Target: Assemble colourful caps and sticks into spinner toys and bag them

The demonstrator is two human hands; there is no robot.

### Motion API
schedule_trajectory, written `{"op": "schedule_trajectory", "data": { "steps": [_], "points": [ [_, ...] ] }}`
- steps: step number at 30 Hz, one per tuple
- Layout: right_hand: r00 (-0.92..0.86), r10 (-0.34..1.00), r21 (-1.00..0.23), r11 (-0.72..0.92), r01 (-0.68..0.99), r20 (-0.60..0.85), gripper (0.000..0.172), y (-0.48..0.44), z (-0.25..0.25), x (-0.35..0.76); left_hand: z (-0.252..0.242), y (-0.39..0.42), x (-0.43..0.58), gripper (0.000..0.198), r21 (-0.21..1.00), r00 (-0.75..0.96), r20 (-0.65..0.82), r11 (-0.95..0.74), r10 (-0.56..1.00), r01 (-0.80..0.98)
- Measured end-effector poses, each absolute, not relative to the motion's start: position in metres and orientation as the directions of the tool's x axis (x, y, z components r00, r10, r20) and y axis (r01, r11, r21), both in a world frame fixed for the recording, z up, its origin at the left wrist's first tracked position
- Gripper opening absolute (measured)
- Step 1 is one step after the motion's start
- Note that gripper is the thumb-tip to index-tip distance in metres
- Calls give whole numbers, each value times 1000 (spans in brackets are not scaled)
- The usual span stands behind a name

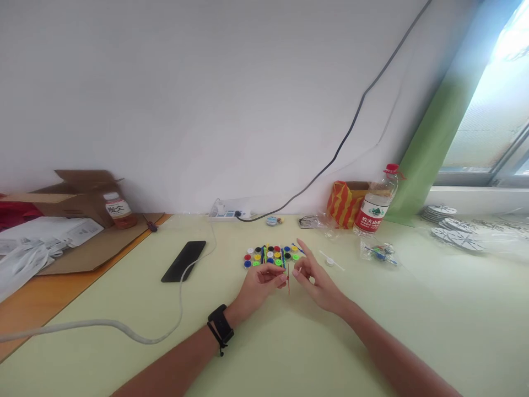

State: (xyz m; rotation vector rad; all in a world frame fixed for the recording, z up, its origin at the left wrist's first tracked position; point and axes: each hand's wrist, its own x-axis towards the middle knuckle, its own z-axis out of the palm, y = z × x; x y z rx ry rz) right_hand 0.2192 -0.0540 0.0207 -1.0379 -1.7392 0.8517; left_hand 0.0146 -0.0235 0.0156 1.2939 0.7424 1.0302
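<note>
My left hand (264,281) pinches a thin red strip (289,284) that stands upright between thumb and fingertips. Just to its right, my right hand (316,280) is open, with the index finger stretched up and the thumb apart from the curled fingers; nothing shows in it. Behind both hands lie rows of small round caps in blue, red, yellow, white, black and green, such as a blue cap (247,264). Thin coloured strips (263,255) lie among them, some partly hidden by my fingers. A white strip with a round centre (329,261) rests right of my right hand.
Left of the caps is a black phone (184,261), with a white cable (181,298) crossing it. A power strip (229,214) sits by the wall. To the right stand a large water bottle (376,204) and bagged coloured parts (382,252). Stacked patterned discs (458,234) lie far right.
</note>
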Motion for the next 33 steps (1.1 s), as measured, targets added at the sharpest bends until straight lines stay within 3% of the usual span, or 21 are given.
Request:
{"op": "schedule_trajectory", "data": {
  "steps": [2,4,6,14,25,28,33],
  "points": [
    [-229,916,-875,386,291,328,37,-53,22,220,16,-24,15,32,981,380,111,-40,918,-189],
    [-277,924,-889,343,303,263,55,-51,23,223,15,-23,15,31,982,375,115,-47,920,-185],
    [-307,927,-897,312,312,216,63,-48,25,225,14,-23,14,31,983,379,119,-53,918,-178],
    [-284,928,-939,297,173,241,30,-49,22,222,14,-22,14,30,986,371,109,-53,922,-156],
    [-330,918,-928,302,219,221,31,-52,21,217,17,-26,14,35,992,408,119,-91,905,-88],
    [-302,926,-930,298,217,226,42,-52,19,216,18,-28,14,36,991,427,131,-111,895,-70],
    [-214,951,-954,258,149,224,83,-53,17,215,18,-27,15,31,990,402,143,-121,904,-78]
  ]
}}
